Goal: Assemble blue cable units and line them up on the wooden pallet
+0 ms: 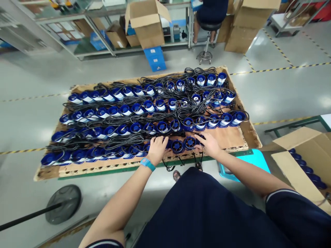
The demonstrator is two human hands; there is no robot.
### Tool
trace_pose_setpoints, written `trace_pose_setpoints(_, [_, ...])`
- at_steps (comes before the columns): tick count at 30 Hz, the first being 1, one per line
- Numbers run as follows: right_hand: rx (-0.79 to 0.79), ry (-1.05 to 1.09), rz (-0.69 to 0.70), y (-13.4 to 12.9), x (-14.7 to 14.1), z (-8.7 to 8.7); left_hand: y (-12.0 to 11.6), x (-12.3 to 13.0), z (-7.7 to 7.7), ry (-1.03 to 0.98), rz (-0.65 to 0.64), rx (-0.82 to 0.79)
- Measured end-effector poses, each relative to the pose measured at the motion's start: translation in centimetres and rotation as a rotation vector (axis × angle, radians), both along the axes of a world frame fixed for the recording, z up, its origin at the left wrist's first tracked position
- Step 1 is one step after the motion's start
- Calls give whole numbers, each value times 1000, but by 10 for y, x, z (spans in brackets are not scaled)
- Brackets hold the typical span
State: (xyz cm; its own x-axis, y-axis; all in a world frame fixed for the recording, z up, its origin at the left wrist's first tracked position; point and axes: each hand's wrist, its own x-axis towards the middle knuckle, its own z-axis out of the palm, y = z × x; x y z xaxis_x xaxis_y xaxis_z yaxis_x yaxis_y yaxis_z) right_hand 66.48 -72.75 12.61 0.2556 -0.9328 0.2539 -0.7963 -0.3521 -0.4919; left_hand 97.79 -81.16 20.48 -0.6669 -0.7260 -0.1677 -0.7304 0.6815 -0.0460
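Observation:
Rows of blue cylindrical housings (pixel 190 142) with pale labels and dark open tops stand on a wooden tray. Black cables (pixel 126 139) lie bundled between the rows. At the near edge, my left hand (pixel 158 148) is closed around the left end of a short group of these housings. My right hand (pixel 209 145) grips the same group from its right end, thumb and fingers around the last housing. Two housings show between the hands; those under my fingers are mostly hidden. Thin black leads (pixel 170 168) hang over the tray's front edge.
The wooden tray (pixel 252 136) has a raised rim. At the right, an open carton (pixel 284 165) holds more blue housings, near a turquoise stool (pixel 258 162). A round black base with a pole (pixel 64 203) stands left. Across the aisle, a person sits on a stool (pixel 209 26).

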Motion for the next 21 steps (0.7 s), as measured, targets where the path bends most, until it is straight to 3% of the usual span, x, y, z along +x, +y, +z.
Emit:
trace_pose_setpoints(3, [117,164,-15,3,-4,14,2,-5,5,11,-3,-15])
trace_pose_setpoints(7, [230,369,48,13,-21,48,10,-9,11,-4,-5,-47])
trace_pose_setpoints(10, [160,272,123,16,-12,77,13,-11,13,-43,7,-44])
trace_pose_setpoints(13, [54,91,222,6,34,93,11,-10,15,-37,10,-45])
trace_pose_setpoints(17, [-1,57,292,-19,103,77,5,-4,19,21,-11,-48])
trace_pose_setpoints(21, [-17,91,281,-30,115,49,0,-2,22,17,-10,-44])
